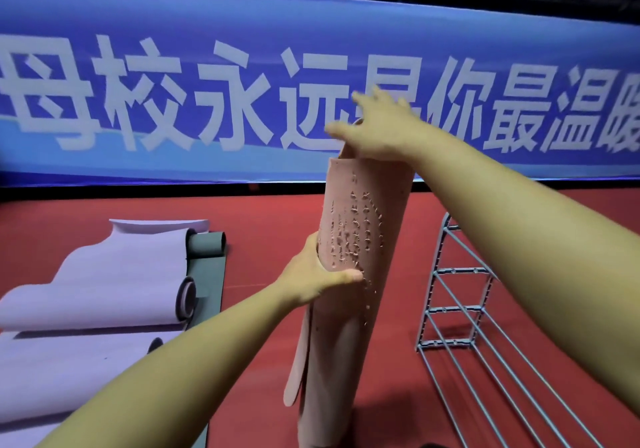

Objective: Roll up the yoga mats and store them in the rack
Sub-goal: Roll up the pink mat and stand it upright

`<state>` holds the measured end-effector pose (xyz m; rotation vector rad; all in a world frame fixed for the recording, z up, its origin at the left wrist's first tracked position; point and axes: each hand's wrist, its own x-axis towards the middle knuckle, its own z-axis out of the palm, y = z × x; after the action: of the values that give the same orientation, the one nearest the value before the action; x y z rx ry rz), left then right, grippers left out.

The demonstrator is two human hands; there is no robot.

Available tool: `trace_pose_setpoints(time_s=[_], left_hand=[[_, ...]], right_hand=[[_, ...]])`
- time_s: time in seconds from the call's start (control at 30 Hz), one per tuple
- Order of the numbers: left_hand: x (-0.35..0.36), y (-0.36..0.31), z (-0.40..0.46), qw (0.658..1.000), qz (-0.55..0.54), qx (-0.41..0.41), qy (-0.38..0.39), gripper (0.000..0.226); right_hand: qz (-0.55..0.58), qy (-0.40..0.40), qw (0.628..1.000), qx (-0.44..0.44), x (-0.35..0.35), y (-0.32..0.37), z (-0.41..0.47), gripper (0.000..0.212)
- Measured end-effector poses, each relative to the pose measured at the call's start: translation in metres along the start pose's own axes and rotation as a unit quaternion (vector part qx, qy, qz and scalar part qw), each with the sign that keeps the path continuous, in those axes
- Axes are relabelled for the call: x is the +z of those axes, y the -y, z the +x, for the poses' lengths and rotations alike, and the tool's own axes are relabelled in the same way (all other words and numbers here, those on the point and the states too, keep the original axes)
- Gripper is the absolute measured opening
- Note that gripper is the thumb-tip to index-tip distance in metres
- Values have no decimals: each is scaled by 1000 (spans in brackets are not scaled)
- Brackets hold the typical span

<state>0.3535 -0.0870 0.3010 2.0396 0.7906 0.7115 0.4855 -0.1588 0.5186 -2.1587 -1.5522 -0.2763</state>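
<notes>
A rolled pink yoga mat [349, 309] stands upright on end on the red floor, tilted slightly right, its outer flap loose at the lower left. My left hand [318, 277] grips the roll at mid-height, thumb across the front. My right hand [377, 125] rests on the roll's top end with fingers spread and straight. The grey wire rack [460, 305] stands on the floor just right of the mat.
Lilac mats [104, 291], partly unrolled with curled ends, lie on the floor at left over a dark grey mat [207, 267]. A long blue banner [207, 83] with white characters runs along the barrier behind. Red floor [263, 222] stretches between the mats and the rack.
</notes>
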Motion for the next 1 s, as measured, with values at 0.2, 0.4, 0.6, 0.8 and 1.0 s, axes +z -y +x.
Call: trace_pose_setpoints(time_s=[0.2, 0.4, 0.6, 0.8, 1.0], left_hand=[[5, 11, 1, 999, -38, 8, 9, 116], [22, 58, -8, 997, -67, -18, 41, 122], [27, 74, -3, 995, -94, -29, 12, 123], [22, 87, -2, 992, -121, -16, -3, 131], [10, 82, -9, 992, -123, 21, 5, 134]], right_hand=[[-70, 86, 994, 10, 11, -1, -6, 95], [-104, 121, 987, -8, 59, -5, -31, 88], [-92, 120, 988, -13, 68, -3, -21, 83], [-88, 122, 988, -26, 78, 6, -18, 84], [-61, 155, 985, -38, 86, 11, -18, 84]])
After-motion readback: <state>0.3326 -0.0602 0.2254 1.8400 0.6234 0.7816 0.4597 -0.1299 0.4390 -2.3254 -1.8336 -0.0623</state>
